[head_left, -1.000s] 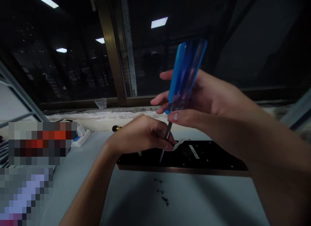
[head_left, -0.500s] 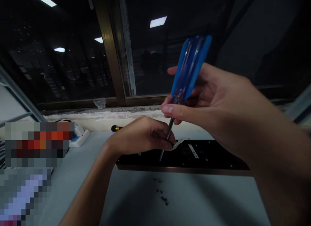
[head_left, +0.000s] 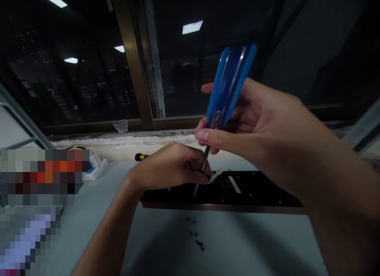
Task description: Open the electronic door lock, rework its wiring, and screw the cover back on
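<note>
A screwdriver with a blue translucent handle is gripped near its collar by my right hand. It tilts, with the handle up and to the right and the tip low on a long black panel. My left hand lies over the panel's left part, its fingers closed around the lower shaft beside a pale strip or ribbon. On the panel there is a white label. Several small dark screws lie on the table in front of it.
A black-and-yellow tool end shows behind my left wrist. At the left are a white power strip and a pixelated area. A clear plastic cup stands on the window sill. Grey metal bars rise at both sides.
The screwdriver handle and my right hand have shifted slightly left, and the handle has turned a little. My left hand stays at the shaft.
</note>
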Demonstrator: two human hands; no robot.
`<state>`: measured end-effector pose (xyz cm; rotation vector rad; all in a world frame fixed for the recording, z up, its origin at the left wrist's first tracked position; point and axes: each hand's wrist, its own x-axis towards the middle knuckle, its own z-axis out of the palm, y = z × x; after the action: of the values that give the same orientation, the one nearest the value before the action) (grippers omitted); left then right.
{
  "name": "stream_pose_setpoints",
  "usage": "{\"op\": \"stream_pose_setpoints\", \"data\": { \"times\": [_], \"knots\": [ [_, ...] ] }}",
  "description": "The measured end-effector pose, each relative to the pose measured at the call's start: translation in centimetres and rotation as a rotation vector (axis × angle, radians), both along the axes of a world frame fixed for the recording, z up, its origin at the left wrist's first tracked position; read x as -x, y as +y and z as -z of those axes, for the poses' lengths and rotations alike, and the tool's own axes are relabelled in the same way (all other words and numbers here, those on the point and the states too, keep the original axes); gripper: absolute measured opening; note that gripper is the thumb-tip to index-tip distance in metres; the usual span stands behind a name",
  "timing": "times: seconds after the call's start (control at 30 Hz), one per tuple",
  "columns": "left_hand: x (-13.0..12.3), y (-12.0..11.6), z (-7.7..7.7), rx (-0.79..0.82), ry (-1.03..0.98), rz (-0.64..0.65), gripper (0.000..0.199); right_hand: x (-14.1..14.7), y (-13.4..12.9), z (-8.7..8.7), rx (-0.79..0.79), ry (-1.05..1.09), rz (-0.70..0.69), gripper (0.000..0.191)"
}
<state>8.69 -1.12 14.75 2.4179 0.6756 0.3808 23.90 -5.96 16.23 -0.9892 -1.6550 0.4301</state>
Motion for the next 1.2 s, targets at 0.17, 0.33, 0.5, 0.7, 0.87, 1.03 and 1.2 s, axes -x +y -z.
{"op": "stream_pose_setpoints", "data": {
  "times": [0.17, 0.33, 0.5, 0.7, 0.87, 1.03, 1.2],
  "knots": [
    [0.01, -0.15, -0.18, -0.017, 0.002, 0.011, 0.002, 0.03, -0.24, -0.09, -0.004, 0.012, 0.002, 0.033],
    [0.08, -0.15, -0.02, 0.007, -0.015, 0.028, 0.002, 0.04, -0.30, -0.06, -0.037, 0.012, 0.008, 0.028],
    [0.03, -0.18, -0.07, 0.016, -0.001, 0.025, 0.002, 0.07, -0.35, -0.23, -0.027, -0.003, -0.008, 0.021],
    [0.03, -0.27, -0.16, 0.000, 0.007, 0.013, 0.003, 0.03, -0.41, -0.18, -0.036, -0.016, 0.000, 0.020],
    [0.06, -0.26, -0.17, -0.001, 0.028, 0.021, 0.003, 0.22, -0.27, -0.07, -0.041, -0.002, -0.034, 0.020],
    [0.07, -0.24, -0.24, 0.012, 0.032, 0.024, 0.003, 0.09, -0.48, -0.21, -0.015, -0.015, -0.016, 0.028],
    [0.06, -0.21, -0.24, -0.012, 0.044, 0.025, 0.004, -0.01, -0.49, -0.13, -0.007, 0.002, -0.039, 0.040]
  ]
}}
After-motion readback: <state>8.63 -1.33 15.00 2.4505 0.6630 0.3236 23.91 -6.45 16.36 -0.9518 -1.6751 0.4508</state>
